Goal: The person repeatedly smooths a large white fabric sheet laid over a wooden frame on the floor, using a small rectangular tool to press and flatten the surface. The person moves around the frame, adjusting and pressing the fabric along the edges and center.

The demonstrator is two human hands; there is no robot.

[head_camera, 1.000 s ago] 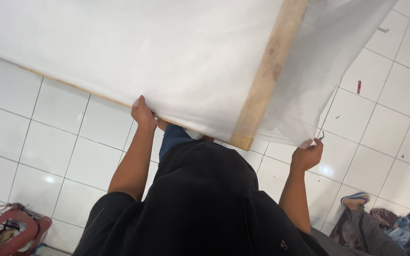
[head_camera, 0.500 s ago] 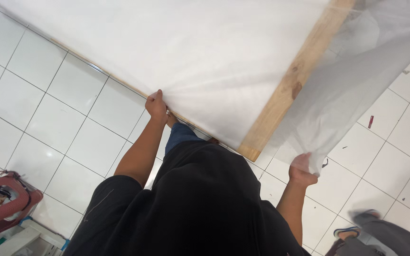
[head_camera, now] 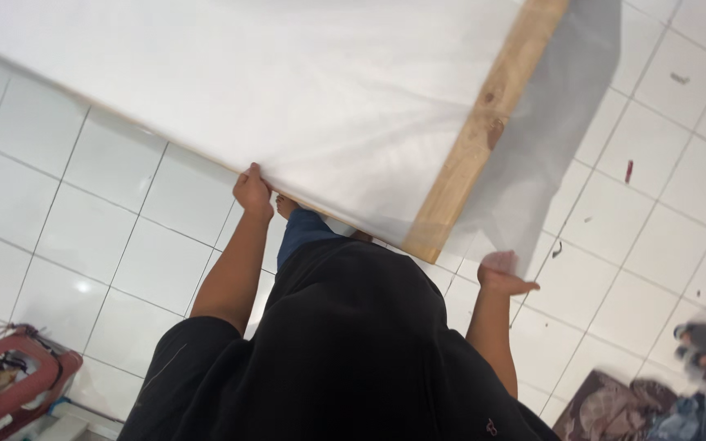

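White thin fabric sheet, stretched over a pale wooden frame bar, fills the far half of the view above the white tiled floor. At the near left corner sits a red plastic basket; what lies inside is too blurred to name. At the near right, a heap of dark and blue cloth rests on the tiles. Further in, the left hand is closed over the near edge of the sheet, fingers curled around it. The right hand pinches the loose, see-through flap of the same fabric that hangs past the wooden bar to the right. The sheet looks smooth and taut left of the bar, limp and translucent right of it. Small dark and red scraps dot the far right tiles.
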